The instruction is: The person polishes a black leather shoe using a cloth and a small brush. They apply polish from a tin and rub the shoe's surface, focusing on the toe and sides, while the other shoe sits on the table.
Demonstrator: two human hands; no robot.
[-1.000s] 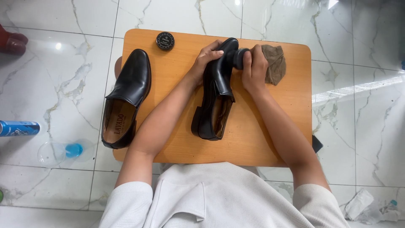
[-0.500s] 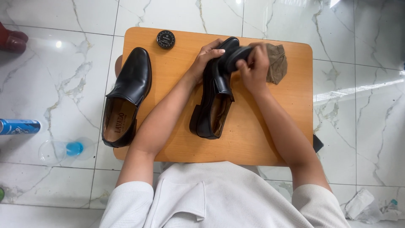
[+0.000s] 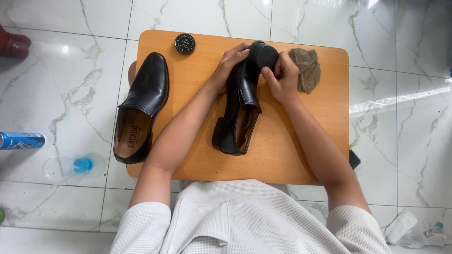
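Gripping the tilted shoe (image 3: 240,101) with the left hand (image 3: 228,66), the right hand (image 3: 282,80) pinches a dark applicator (image 3: 266,56) at its toe; the second shoe (image 3: 143,106) waits

black shoes: 2 (image 3: 239,101) (image 3: 142,106) | polish tin: 1 (image 3: 184,43) | brown cloth: 1 (image 3: 305,68) | round applicator: 1 (image 3: 267,55) | wooden board: 1 (image 3: 292,150)

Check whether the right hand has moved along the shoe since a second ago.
Yes. The right hand with its dark pad has shifted slightly up toward the toe of the shoe, judged against the brown cloth.
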